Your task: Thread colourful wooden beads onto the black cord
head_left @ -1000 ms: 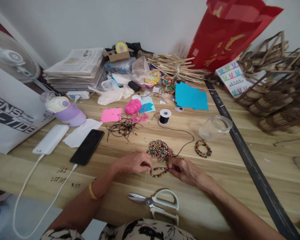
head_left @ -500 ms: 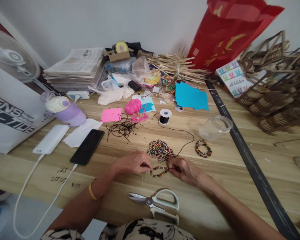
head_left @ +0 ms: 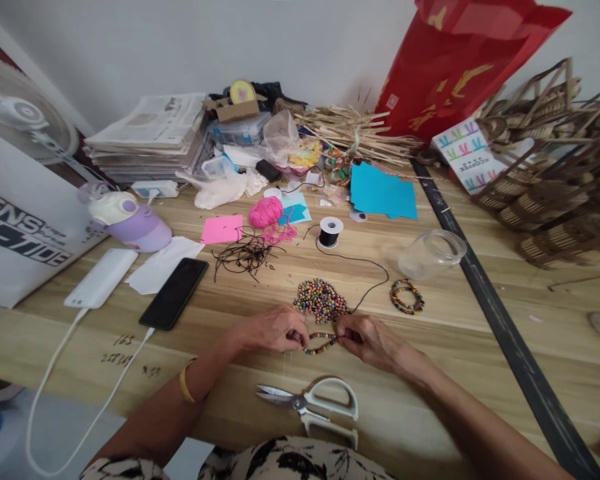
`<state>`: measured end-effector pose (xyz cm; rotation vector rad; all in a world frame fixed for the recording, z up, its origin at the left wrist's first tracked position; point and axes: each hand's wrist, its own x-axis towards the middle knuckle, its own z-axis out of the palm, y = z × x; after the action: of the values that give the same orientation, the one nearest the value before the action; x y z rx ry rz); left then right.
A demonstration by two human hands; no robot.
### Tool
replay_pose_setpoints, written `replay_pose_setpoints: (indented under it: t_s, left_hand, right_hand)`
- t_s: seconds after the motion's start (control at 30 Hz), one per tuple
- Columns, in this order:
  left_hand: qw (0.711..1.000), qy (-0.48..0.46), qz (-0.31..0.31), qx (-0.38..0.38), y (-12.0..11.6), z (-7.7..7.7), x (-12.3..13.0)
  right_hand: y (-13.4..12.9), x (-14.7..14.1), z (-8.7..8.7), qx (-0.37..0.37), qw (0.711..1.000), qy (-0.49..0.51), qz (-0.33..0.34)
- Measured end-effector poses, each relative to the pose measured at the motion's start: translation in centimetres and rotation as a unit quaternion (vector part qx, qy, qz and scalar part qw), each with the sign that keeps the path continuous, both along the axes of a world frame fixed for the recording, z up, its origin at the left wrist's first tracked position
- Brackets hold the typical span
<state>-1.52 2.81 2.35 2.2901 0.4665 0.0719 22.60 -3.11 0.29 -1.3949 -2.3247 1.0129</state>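
A small loop of colourful beads (head_left: 321, 350) lies between my two hands on the wooden table. My left hand (head_left: 279, 328) pinches its left end, and my right hand (head_left: 361, 335) pinches its right end. Just beyond them is a pile of loose multicoloured beads (head_left: 320, 300). Black cord (head_left: 375, 291) runs from near my right fingers to a white spool (head_left: 331, 232) wound with black. Finished-looking bead rings (head_left: 407, 297) lie to the right. White-handled scissors (head_left: 310, 403) rest on the table nearer to me.
A clear jar (head_left: 433, 255) lies on its side at right. Left are a phone (head_left: 174, 293), a white power bank (head_left: 101, 279) and a purple cup (head_left: 137, 223). Tangled black cords (head_left: 247, 255), pink yarn (head_left: 266, 212) and blue paper (head_left: 383, 191) are farther back.
My left hand has shifted slightly to the right, covering a bit more of the bead loop's left end. My right hand has barely moved.
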Motion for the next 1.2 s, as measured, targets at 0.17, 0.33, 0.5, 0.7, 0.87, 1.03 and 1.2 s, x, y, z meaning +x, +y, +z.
replay_pose_setpoints:
  t_s: [0.17, 0.33, 0.5, 0.7, 0.87, 1.03, 1.2]
  left_hand:
    - [1.0, 0.007, -0.006, 0.015, -0.1, -0.2, 0.0]
    - [0.999, 0.012, -0.008, 0.033, -0.2, -0.2, 0.0]
    - [0.998, 0.015, -0.017, 0.059, -0.5, 0.1, 0.3]
    - [0.998, 0.006, -0.013, 0.068, -0.9, 0.3, 0.8]
    - [0.997, 0.006, -0.01, 0.076, -1.1, 0.1, 0.8]
    - [0.996, 0.006, -0.007, 0.086, -1.1, 0.0, 0.9]
    - [0.995, 0.006, 0.0, 0.098, -1.5, 0.0, 1.2]
  right_hand:
    - [0.0, 0.0, -0.1, 0.005, 1.0, -0.005, 0.001]
    - [0.0, 0.0, 0.0, 0.006, 1.0, -0.007, 0.002]
    - [0.0, 0.0, 0.2, -0.002, 1.0, 0.002, 0.0]
    - [0.0, -0.1, 0.5, -0.004, 1.0, 0.001, 0.0]
    - [0.1, -0.1, 0.5, 0.003, 1.0, -0.002, -0.002]
    - [0.0, -0.1, 0.6, 0.002, 1.0, -0.003, 0.004]
    - [0.0, -0.2, 1.0, -0.002, 1.0, -0.009, -0.001]
